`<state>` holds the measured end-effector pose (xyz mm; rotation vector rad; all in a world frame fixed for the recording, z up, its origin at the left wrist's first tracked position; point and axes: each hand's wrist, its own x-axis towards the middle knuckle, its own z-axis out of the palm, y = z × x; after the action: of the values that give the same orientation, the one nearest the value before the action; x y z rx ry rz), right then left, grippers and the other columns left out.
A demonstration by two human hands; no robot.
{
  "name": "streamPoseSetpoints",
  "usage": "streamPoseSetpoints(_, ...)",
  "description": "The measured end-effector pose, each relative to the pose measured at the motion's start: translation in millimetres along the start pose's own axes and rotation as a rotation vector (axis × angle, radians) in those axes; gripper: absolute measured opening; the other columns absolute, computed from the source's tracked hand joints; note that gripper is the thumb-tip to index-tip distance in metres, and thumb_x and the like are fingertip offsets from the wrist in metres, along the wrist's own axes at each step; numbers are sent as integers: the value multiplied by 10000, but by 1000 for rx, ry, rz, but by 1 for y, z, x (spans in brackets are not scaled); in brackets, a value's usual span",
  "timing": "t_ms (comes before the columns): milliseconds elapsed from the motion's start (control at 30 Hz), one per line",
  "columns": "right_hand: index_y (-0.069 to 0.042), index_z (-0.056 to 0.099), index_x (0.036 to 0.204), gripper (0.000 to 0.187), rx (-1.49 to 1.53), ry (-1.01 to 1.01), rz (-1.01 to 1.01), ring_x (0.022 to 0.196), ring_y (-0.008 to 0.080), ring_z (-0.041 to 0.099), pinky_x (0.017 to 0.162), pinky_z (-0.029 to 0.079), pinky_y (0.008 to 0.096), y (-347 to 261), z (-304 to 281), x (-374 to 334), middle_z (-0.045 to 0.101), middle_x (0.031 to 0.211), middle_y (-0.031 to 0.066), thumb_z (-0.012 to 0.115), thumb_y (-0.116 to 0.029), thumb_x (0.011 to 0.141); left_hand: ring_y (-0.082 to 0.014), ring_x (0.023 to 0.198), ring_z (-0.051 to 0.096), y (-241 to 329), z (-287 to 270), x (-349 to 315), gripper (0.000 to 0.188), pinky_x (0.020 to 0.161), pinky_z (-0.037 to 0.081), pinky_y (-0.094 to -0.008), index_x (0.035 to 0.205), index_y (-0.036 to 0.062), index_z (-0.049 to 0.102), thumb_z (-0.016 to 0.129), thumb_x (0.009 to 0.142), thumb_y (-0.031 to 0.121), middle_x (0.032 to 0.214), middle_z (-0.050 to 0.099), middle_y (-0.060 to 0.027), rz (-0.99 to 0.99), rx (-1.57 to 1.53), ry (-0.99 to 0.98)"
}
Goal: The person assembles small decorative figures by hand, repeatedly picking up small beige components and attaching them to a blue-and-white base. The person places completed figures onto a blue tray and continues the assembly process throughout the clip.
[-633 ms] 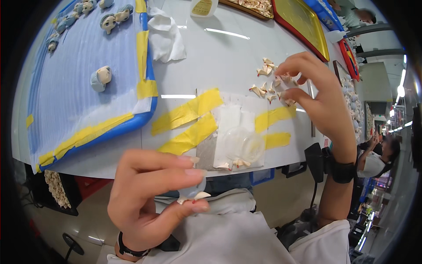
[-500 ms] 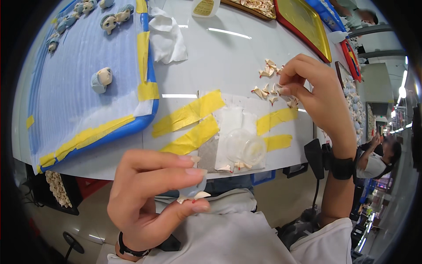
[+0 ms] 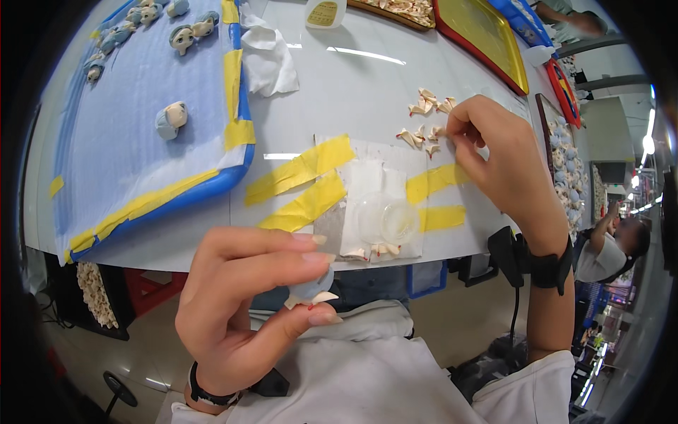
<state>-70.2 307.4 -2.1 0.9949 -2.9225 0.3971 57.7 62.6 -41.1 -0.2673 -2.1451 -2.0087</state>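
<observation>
Blue-grey and rounded, a small part (image 3: 309, 288) sits low, left of centre in the frame, clamped in the left hand (image 3: 219, 311) between fingers above and thumb below. Two pale slivers (image 3: 325, 297) stick out at its underside, right by the thumb. A light, steady pinch seems best, with the thumb clear of the slivers and the red spot between them, since hard pressure could shift them.

Right of centre, the right hand (image 3: 512, 162) has its fingertips close together beside scattered cream pieces (image 3: 424, 102); whether they grip one I cannot tell. Taking one piece from the edge of the cluster, clear of its red end, looks surest.

A blue-rimmed tray (image 3: 212, 189) fills the upper left, lined with pale sheet and holding small doll heads (image 3: 182, 41). At lower left, a dark crate (image 3: 126, 311) holds cream bits. Centre, a clear round dish (image 3: 397, 222) rests on a white pad; its contents are too faint to tell. At the top edge, a brown tray (image 3: 395, 21) carries more cream pieces, and at far right a dark-edged tray (image 3: 544, 120) is packed with blue and cream heads.
</observation>
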Motion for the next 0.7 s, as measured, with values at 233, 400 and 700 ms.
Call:
streamPoseSetpoints(233,6,569,901,140,278,205,146,698,183,571,636,441,264,-1,-14,-9,565,804,87,492,56,797,-205,922,561,-1,-5,-12,408,743,482,-256,998,-30,586,748,624,-15,1016,534,-164,-62,-118,12)
streamPoseSetpoints(400,18,571,882,82,689,308,286,709,104,552,646,432,227,-3,-26,-36,568,839,52,495,-1,857,-176,935,544,-3,-7,-14,392,720,477,-217,1014,-40,569,732,659,-15,1042,509,-156,-122,-229,4)
streamPoseSetpoints(700,27,530,937,101,715,436,449,686,99,526,625,417,213,-23,-18,-65,568,809,65,485,-41,878,-173,945,537,-7,-7,-12,402,690,468,-210,1028,-40,548,729,671,0,1046,505,-155,-154,-329,-27)
